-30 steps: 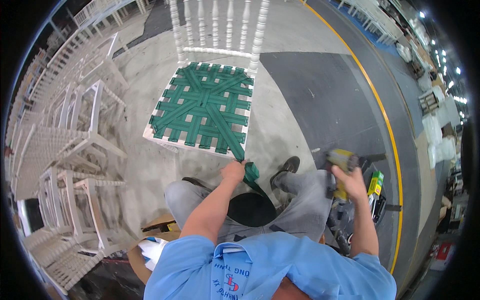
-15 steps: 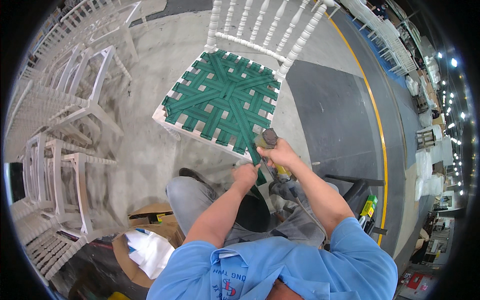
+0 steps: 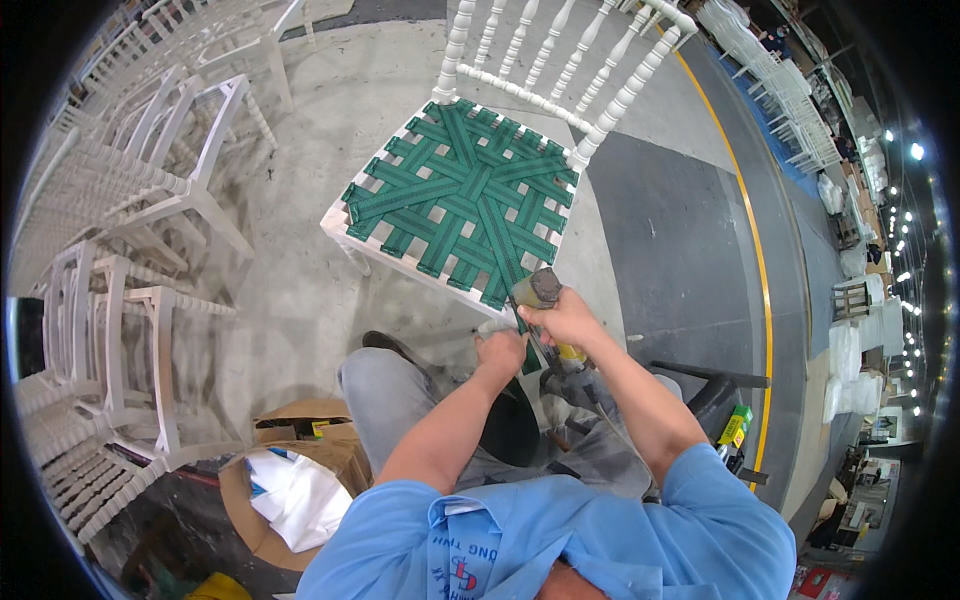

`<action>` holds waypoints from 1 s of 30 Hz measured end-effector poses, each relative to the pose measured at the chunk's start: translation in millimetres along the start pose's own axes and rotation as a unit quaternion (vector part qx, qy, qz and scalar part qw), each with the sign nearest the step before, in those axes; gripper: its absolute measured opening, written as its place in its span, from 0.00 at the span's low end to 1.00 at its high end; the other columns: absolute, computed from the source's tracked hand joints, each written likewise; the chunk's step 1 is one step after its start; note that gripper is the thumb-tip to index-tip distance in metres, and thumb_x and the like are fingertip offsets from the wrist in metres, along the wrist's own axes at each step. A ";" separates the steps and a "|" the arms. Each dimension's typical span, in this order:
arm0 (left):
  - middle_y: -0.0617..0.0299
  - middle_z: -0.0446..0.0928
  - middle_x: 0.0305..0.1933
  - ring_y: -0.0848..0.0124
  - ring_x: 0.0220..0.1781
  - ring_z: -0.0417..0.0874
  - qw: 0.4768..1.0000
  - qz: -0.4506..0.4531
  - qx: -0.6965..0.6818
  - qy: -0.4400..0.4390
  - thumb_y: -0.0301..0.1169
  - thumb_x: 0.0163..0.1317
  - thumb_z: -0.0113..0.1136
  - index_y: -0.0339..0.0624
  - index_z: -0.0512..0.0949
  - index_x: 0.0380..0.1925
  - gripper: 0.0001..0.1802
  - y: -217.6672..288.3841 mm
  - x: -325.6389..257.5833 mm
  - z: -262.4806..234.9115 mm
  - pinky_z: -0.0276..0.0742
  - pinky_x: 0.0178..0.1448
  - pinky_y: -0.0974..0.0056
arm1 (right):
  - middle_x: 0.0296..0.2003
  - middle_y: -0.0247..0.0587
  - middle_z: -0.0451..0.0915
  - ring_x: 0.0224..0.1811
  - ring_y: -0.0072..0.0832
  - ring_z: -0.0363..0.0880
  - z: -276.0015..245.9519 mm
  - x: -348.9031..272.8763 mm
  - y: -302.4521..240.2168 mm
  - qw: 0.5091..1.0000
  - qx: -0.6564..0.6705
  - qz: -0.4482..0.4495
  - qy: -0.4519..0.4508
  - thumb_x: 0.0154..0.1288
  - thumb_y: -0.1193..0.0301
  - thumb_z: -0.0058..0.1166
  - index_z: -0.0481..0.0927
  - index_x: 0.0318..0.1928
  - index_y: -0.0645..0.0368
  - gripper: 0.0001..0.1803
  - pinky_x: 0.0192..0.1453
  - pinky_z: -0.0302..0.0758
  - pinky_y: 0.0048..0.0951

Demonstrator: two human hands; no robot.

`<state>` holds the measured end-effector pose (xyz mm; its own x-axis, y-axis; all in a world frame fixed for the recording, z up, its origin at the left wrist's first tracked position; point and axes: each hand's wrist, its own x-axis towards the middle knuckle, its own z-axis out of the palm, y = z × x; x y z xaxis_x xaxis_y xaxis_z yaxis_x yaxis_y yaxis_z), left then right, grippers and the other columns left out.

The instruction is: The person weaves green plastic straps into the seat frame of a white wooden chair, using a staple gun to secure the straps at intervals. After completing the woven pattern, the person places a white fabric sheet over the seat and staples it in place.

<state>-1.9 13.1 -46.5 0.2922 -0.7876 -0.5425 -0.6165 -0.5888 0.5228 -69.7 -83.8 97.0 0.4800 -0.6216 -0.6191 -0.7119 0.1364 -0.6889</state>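
A white chair (image 3: pixel 415 268) with turned back spindles stands in front of me, its seat woven from green webbing straps (image 3: pixel 472 188). One diagonal strap runs to the near right corner, and its loose end (image 3: pixel 531 358) hangs below the front rail. My left hand (image 3: pixel 500 350) is closed on that strap just under the corner; its fingertips are partly hidden. In my right hand (image 3: pixel 566 318) is a staple gun (image 3: pixel 541 288) with a dark cap and yellow body, held at the corner over the strap. The gun's nose is mostly hidden, so contact cannot be told.
White chair frames (image 3: pixel 165 385) crowd the left side. An open cardboard box (image 3: pixel 345 455) with white sheeting (image 3: pixel 300 500) sits by my left leg. To my right are a dark stand (image 3: pixel 715 400) and a green-yellow box (image 3: pixel 736 425). A yellow floor line (image 3: pixel 752 240) runs beyond.
The chair appears slightly farther right in the picture. The staple gun sits closer over the chair's corner, and less of the strap end shows beside my left hand.
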 end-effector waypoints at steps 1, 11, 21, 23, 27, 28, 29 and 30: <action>0.50 0.87 0.53 0.52 0.61 0.85 1.000 0.000 -0.004 0.003 0.57 0.76 0.45 0.46 0.86 0.51 0.30 -2.4 -1.1 0.4 0.59 0.76 0.33 | 0.29 0.40 0.83 0.19 0.24 0.79 0.3 -1.2 -2.8 1.000 -0.001 -0.001 -0.004 0.65 0.62 0.71 0.82 0.47 0.67 0.21 0.21 0.75 0.28; 0.52 0.89 0.43 0.60 0.45 0.89 0.897 0.117 -0.421 -0.074 0.45 0.73 0.61 0.36 0.84 0.50 0.21 5.5 -15.2 -43.2 0.82 0.52 0.55 | 0.32 0.34 0.83 0.21 0.22 0.78 -58.6 -41.2 16.5 0.988 0.137 -0.033 0.058 0.68 0.63 0.69 0.83 0.49 0.62 0.18 0.22 0.73 0.26; 0.54 0.88 0.48 0.71 0.30 0.82 0.814 -0.003 -0.574 -0.084 0.40 0.80 0.50 0.32 0.79 0.53 0.20 9.1 55.0 -141.0 0.78 0.32 0.63 | 0.29 0.33 0.82 0.21 0.21 0.78 -34.0 -12.4 12.7 0.994 0.098 -0.033 0.015 0.68 0.63 0.69 0.82 0.44 0.65 0.17 0.22 0.73 0.26; 0.55 0.88 0.48 0.73 0.30 0.81 0.807 0.005 -0.582 -0.099 0.39 0.80 0.50 0.33 0.80 0.53 0.20 4.5 59.3 -138.6 0.75 0.31 0.65 | 0.29 0.34 0.82 0.21 0.21 0.78 -29.4 -5.1 11.4 0.996 0.089 -0.026 0.018 0.68 0.62 0.69 0.82 0.44 0.65 0.17 0.22 0.73 0.26; 0.57 0.89 0.49 0.79 0.23 0.72 0.826 0.016 -0.552 -0.110 0.40 0.80 0.49 0.37 0.79 0.53 0.18 5.2 60.2 -138.2 0.67 0.26 0.69 | 0.29 0.35 0.83 0.20 0.22 0.78 -22.5 5.4 16.9 0.998 0.060 -0.002 0.028 0.66 0.62 0.71 0.83 0.45 0.65 0.19 0.22 0.75 0.27; 0.57 0.89 0.49 0.79 0.23 0.71 0.819 0.015 -0.562 -0.117 0.40 0.80 0.49 0.37 0.79 0.52 0.18 8.4 58.2 -137.7 0.66 0.26 0.69 | 0.29 0.36 0.83 0.20 0.22 0.78 -22.4 6.4 21.4 0.998 0.054 0.006 0.034 0.66 0.62 0.71 0.83 0.45 0.65 0.19 0.22 0.75 0.28; 0.57 0.89 0.49 0.79 0.22 0.70 0.813 0.008 -0.570 -0.120 0.40 0.80 0.49 0.37 0.79 0.52 0.18 6.3 56.0 -136.2 0.65 0.25 0.70 | 0.29 0.36 0.83 0.20 0.22 0.78 -19.9 4.5 20.8 0.998 0.057 0.008 0.030 0.65 0.62 0.71 0.83 0.45 0.65 0.19 0.23 0.75 0.28; 0.57 0.89 0.49 0.80 0.21 0.70 0.806 0.001 -0.579 -0.123 0.40 0.80 0.49 0.37 0.79 0.52 0.18 4.3 54.0 -134.7 0.65 0.24 0.70 | 0.29 0.36 0.83 0.20 0.23 0.78 -18.3 1.6 20.8 0.998 0.060 0.011 0.027 0.65 0.62 0.71 0.83 0.46 0.65 0.19 0.23 0.76 0.28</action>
<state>109.8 -56.4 15.1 0.0502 -0.8131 -0.5799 0.5197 -0.4746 0.7104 -93.2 -96.1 88.6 0.4351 -0.6572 -0.6154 -0.6536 0.2395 -0.7179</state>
